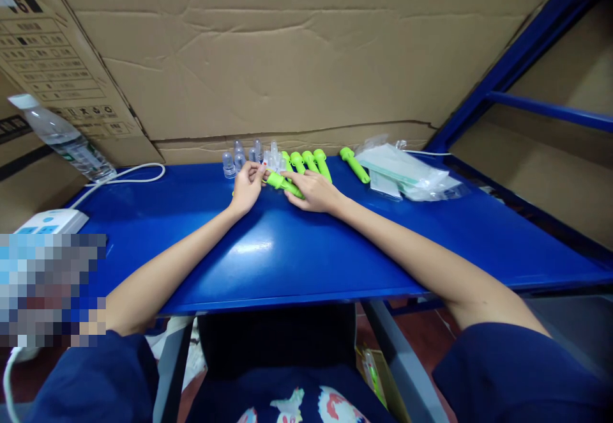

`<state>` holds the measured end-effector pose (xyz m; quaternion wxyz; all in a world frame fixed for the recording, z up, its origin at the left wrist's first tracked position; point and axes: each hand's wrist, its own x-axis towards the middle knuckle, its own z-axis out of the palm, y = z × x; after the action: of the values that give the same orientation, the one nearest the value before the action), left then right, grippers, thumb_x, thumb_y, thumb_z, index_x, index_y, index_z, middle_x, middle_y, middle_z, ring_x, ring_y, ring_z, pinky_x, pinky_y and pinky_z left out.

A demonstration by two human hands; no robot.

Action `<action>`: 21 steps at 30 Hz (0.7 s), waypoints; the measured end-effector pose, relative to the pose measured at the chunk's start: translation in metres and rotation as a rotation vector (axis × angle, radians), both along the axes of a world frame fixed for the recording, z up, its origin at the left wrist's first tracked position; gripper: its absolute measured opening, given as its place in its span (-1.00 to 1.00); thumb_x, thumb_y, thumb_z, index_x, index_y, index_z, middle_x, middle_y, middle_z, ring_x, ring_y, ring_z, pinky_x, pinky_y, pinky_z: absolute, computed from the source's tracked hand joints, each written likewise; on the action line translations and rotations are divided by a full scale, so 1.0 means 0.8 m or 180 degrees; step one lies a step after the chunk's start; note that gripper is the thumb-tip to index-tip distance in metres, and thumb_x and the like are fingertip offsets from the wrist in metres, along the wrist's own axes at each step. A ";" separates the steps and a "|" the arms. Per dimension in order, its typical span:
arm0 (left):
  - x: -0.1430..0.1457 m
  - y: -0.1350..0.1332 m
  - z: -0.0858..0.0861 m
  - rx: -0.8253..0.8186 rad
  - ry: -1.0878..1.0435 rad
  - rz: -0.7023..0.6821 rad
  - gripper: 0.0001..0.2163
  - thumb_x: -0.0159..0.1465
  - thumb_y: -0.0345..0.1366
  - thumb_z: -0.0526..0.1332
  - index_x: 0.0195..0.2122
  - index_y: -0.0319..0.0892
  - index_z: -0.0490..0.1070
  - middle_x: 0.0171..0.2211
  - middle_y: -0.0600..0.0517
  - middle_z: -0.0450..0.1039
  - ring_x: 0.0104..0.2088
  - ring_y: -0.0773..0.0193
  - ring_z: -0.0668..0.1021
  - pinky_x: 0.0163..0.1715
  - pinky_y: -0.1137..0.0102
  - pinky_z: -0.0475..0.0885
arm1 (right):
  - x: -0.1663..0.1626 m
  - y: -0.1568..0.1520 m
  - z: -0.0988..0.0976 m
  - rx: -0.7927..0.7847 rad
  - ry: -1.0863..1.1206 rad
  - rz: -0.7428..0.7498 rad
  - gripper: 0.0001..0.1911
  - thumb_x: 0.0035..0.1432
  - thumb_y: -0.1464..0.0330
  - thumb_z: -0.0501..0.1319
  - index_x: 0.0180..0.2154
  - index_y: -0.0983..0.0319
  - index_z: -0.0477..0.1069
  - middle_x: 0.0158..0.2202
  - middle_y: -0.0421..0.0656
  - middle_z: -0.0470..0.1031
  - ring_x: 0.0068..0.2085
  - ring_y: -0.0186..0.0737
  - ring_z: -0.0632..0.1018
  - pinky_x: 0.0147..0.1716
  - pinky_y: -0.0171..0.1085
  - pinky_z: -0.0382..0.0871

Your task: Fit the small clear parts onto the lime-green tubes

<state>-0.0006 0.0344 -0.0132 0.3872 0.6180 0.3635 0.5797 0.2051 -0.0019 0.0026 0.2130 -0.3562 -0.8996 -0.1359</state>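
Between my hands lies a bright green plastic stick-like piece with a wider collar (276,180), held slanting just above the blue table. My left hand (248,186) is closed at its collar end, fingertips pinched; a small red spot shows by the thumb. My right hand (313,191) grips the piece's narrower shaft from the other side. Just behind my hands stand several clear plastic caps (229,165). Several more green pieces (309,160) lie in a row behind my right hand, partly covered by it. One more green piece (355,165) lies apart to the right.
Clear plastic bags with white and green sheets (407,170) lie at the back right. A water bottle (67,138) leans at the left, near a white power strip (52,221) and its cable. Cardboard (297,59) walls the back. A blue frame bar (550,111) is at right.
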 end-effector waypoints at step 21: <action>0.001 -0.002 0.000 0.0032 -0.0105 0.0280 -0.80 0.36 -0.18 0.27 -0.28 -0.13 0.29 -0.50 0.11 0.43 -0.47 0.36 0.54 -0.40 0.46 0.45 | 0.000 0.000 -0.007 0.0076 -0.0003 0.0095 -0.47 0.36 0.25 0.06 0.23 0.41 0.33 -0.06 0.14 0.64 -0.22 0.04 0.66 -0.19 -0.09 0.47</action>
<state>0.0002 0.0329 -0.0131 0.3642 0.5937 0.3809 0.6080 0.2051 -0.0022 -0.0034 0.2188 -0.3402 -0.9032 -0.1435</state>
